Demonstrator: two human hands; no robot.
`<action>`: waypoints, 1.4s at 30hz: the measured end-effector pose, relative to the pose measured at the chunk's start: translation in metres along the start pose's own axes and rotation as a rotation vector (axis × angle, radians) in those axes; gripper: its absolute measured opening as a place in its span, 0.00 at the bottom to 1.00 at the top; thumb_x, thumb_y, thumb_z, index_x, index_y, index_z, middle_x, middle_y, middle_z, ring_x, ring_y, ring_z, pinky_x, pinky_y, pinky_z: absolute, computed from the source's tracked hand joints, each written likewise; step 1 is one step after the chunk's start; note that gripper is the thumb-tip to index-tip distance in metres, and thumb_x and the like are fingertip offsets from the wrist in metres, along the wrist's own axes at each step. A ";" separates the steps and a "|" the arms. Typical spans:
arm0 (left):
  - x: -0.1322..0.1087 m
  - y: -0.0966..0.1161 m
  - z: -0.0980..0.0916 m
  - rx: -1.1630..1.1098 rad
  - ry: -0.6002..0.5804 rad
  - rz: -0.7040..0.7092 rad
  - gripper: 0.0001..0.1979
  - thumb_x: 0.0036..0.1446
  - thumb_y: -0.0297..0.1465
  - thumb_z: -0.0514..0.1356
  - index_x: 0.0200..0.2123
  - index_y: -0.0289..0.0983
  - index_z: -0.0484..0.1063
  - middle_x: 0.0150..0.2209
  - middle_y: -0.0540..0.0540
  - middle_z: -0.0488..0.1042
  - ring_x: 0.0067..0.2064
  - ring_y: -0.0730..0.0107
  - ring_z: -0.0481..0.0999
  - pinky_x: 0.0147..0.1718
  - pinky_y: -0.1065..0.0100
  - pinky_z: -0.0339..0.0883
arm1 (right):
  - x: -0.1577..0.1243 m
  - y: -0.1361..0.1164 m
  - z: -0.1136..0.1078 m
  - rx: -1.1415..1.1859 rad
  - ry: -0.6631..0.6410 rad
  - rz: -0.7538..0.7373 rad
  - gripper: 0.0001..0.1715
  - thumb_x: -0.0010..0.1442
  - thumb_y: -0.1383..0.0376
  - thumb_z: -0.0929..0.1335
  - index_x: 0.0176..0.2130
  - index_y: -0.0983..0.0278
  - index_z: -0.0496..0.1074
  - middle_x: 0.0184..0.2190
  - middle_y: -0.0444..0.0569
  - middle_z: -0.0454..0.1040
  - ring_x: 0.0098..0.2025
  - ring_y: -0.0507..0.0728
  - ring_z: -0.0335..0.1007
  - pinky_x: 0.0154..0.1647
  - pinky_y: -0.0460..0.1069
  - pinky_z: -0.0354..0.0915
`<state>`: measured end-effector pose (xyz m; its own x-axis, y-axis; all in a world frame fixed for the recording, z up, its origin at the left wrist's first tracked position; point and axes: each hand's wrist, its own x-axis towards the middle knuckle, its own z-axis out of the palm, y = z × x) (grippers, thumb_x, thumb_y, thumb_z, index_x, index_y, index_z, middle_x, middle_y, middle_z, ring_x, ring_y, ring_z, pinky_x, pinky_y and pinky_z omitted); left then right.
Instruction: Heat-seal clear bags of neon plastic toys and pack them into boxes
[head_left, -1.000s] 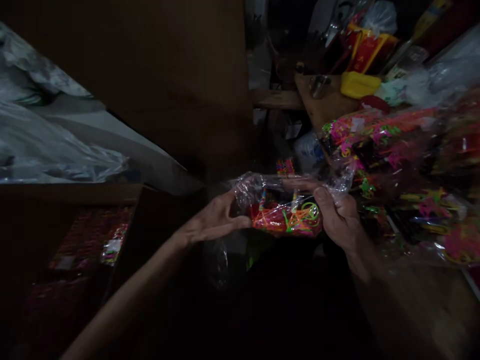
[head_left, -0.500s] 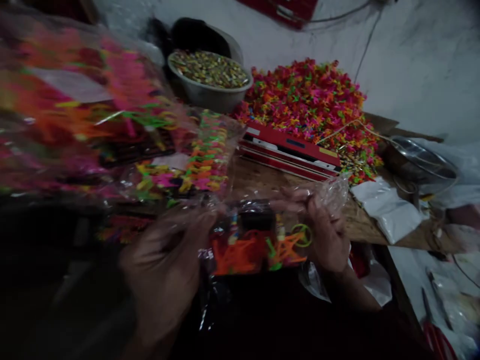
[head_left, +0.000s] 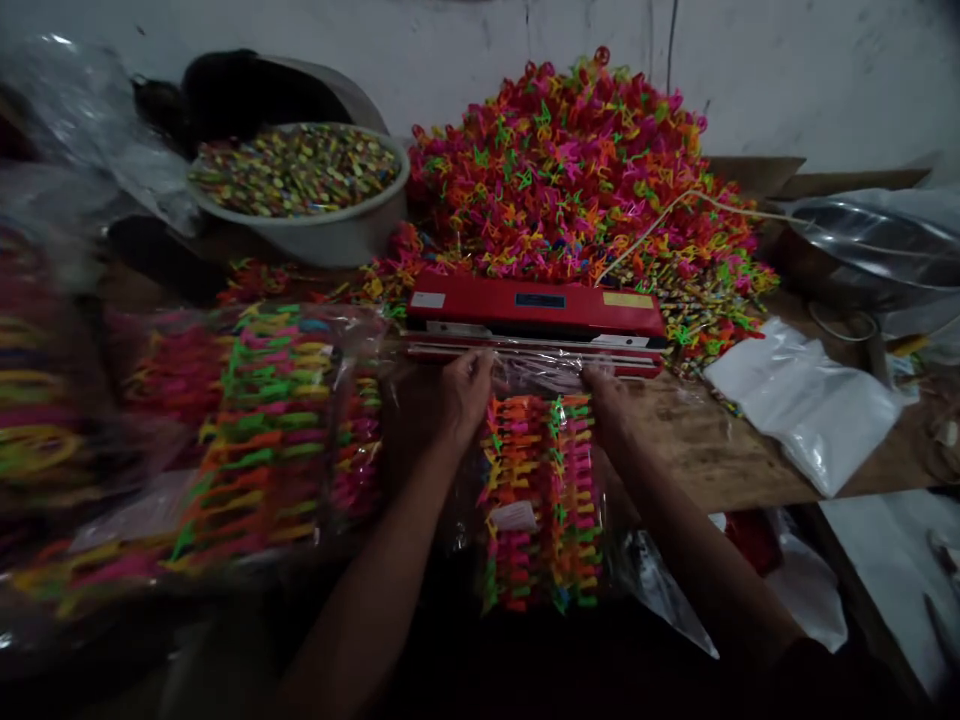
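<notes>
Bag of neon plastic bits (head_left: 516, 450) sits between left hand (head_left: 466, 395) and right hand (head_left: 609, 400), fingers pinching the filmy top end right by that long red machine (head_left: 532, 310).

Bagged toys (head_left: 513, 440) are orange, pink and green.

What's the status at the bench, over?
Left hand, right hand holding clear bag by its far end. Far end at front of red device. Filled bags close on left.
</notes>
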<state>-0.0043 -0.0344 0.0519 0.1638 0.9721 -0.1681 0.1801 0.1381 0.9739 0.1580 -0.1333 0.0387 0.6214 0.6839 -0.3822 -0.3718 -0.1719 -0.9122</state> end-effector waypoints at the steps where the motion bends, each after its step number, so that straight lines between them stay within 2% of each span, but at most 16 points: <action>1: 0.007 -0.005 0.001 0.003 -0.001 -0.027 0.12 0.65 0.31 0.59 0.28 0.36 0.76 0.19 0.48 0.74 0.24 0.67 0.74 0.27 0.72 0.61 | 0.004 0.004 0.000 0.025 -0.009 -0.001 0.15 0.51 0.54 0.71 0.25 0.63 0.70 0.18 0.43 0.71 0.20 0.51 0.64 0.22 0.46 0.64; 4: 0.017 -0.018 0.000 -0.104 0.021 -0.095 0.08 0.58 0.33 0.64 0.28 0.36 0.78 0.26 0.47 0.79 0.28 0.68 0.76 0.29 0.72 0.65 | 0.009 0.010 -0.004 0.112 -0.026 -0.019 0.17 0.46 0.54 0.76 0.30 0.64 0.73 0.24 0.43 0.76 0.25 0.51 0.69 0.28 0.45 0.66; 6: 0.018 -0.023 -0.003 -0.188 0.069 -0.129 0.07 0.51 0.33 0.67 0.29 0.35 0.78 0.30 0.47 0.80 0.29 0.70 0.75 0.26 0.73 0.63 | 0.011 0.010 -0.007 0.139 -0.007 -0.064 0.20 0.44 0.54 0.77 0.31 0.63 0.73 0.26 0.42 0.77 0.27 0.51 0.70 0.32 0.47 0.69; 10: 0.020 -0.022 -0.005 -0.297 0.176 -0.269 0.13 0.40 0.34 0.70 0.30 0.34 0.77 0.29 0.47 0.80 0.21 0.78 0.63 0.18 0.75 0.46 | 0.017 0.009 -0.011 0.134 0.077 -0.111 0.21 0.45 0.52 0.77 0.27 0.61 0.68 0.24 0.41 0.72 0.26 0.50 0.67 0.32 0.46 0.67; 14: 0.024 -0.019 -0.002 -0.419 0.143 -0.350 0.18 0.34 0.32 0.70 0.33 0.34 0.75 0.32 0.45 0.82 0.17 0.84 0.51 0.17 0.73 0.42 | 0.023 0.011 -0.011 0.185 0.164 -0.139 0.20 0.48 0.52 0.76 0.27 0.62 0.67 0.24 0.42 0.72 0.26 0.50 0.66 0.29 0.46 0.65; 17: 0.023 -0.017 -0.002 -0.427 0.124 -0.332 0.19 0.35 0.35 0.70 0.33 0.34 0.74 0.34 0.43 0.83 0.17 0.85 0.50 0.17 0.73 0.40 | 0.023 0.013 -0.015 0.127 0.205 -0.116 0.24 0.52 0.46 0.75 0.28 0.62 0.69 0.25 0.44 0.74 0.26 0.51 0.68 0.28 0.46 0.66; 21: 0.012 -0.017 -0.009 -0.325 0.193 -0.266 0.20 0.44 0.44 0.69 0.35 0.35 0.73 0.37 0.43 0.83 0.17 0.85 0.51 0.16 0.73 0.38 | 0.023 0.012 -0.031 -0.011 0.225 -0.180 0.29 0.52 0.40 0.75 0.30 0.62 0.73 0.29 0.46 0.78 0.29 0.54 0.73 0.31 0.47 0.71; 23: 0.006 -0.021 -0.014 -0.226 0.211 -0.279 0.22 0.48 0.47 0.69 0.37 0.35 0.76 0.32 0.47 0.80 0.17 0.83 0.51 0.16 0.73 0.39 | 0.025 0.010 -0.045 -0.150 0.206 -0.190 0.28 0.53 0.41 0.75 0.34 0.63 0.77 0.32 0.49 0.81 0.33 0.56 0.76 0.32 0.48 0.72; 26: 0.003 -0.031 -0.017 -0.094 0.134 -0.305 0.24 0.50 0.50 0.70 0.37 0.35 0.80 0.25 0.50 0.73 0.19 0.79 0.58 0.18 0.74 0.47 | 0.028 0.011 -0.064 -0.330 0.153 -0.166 0.29 0.55 0.43 0.75 0.38 0.66 0.81 0.33 0.51 0.82 0.32 0.57 0.76 0.28 0.48 0.69; 29: 0.008 -0.038 -0.014 -0.069 0.138 -0.190 0.20 0.50 0.46 0.71 0.38 0.36 0.82 0.30 0.49 0.76 0.27 0.74 0.68 0.25 0.74 0.59 | 0.033 0.014 -0.072 -0.364 0.106 -0.176 0.28 0.55 0.43 0.75 0.33 0.66 0.79 0.28 0.49 0.79 0.27 0.54 0.71 0.26 0.46 0.64; 31: 0.014 -0.037 -0.010 -0.056 0.172 -0.154 0.16 0.50 0.42 0.71 0.36 0.35 0.81 0.30 0.49 0.77 0.29 0.73 0.70 0.28 0.74 0.61 | 0.035 0.015 -0.070 -0.336 0.071 -0.154 0.29 0.53 0.41 0.75 0.28 0.65 0.76 0.23 0.46 0.75 0.23 0.52 0.66 0.24 0.46 0.61; 35: 0.028 -0.030 -0.010 -0.011 0.250 -0.198 0.08 0.50 0.34 0.68 0.27 0.34 0.77 0.22 0.53 0.69 0.25 0.75 0.63 0.26 0.73 0.57 | 0.040 0.009 -0.051 -0.318 0.079 -0.146 0.28 0.52 0.42 0.72 0.21 0.62 0.67 0.16 0.41 0.65 0.19 0.50 0.59 0.21 0.46 0.56; 39: 0.045 -0.030 -0.017 -0.014 0.346 -0.185 0.08 0.48 0.31 0.69 0.25 0.35 0.73 0.21 0.53 0.69 0.24 0.74 0.64 0.26 0.71 0.57 | 0.048 0.001 -0.026 -0.421 0.165 -0.226 0.20 0.55 0.52 0.66 0.20 0.61 0.63 0.17 0.40 0.61 0.21 0.49 0.55 0.23 0.46 0.52; 42: 0.053 -0.033 -0.014 0.031 0.387 -0.167 0.11 0.49 0.32 0.70 0.24 0.34 0.72 0.21 0.52 0.69 0.24 0.73 0.64 0.26 0.70 0.56 | 0.053 0.001 -0.016 -0.528 0.294 -0.289 0.18 0.55 0.55 0.64 0.20 0.62 0.64 0.18 0.40 0.58 0.23 0.50 0.54 0.26 0.47 0.50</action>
<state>-0.0156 0.0155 0.0133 -0.2454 0.9373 -0.2475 0.2032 0.2993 0.9322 0.2011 -0.1085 0.0151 0.8352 0.5457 -0.0676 0.1786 -0.3855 -0.9053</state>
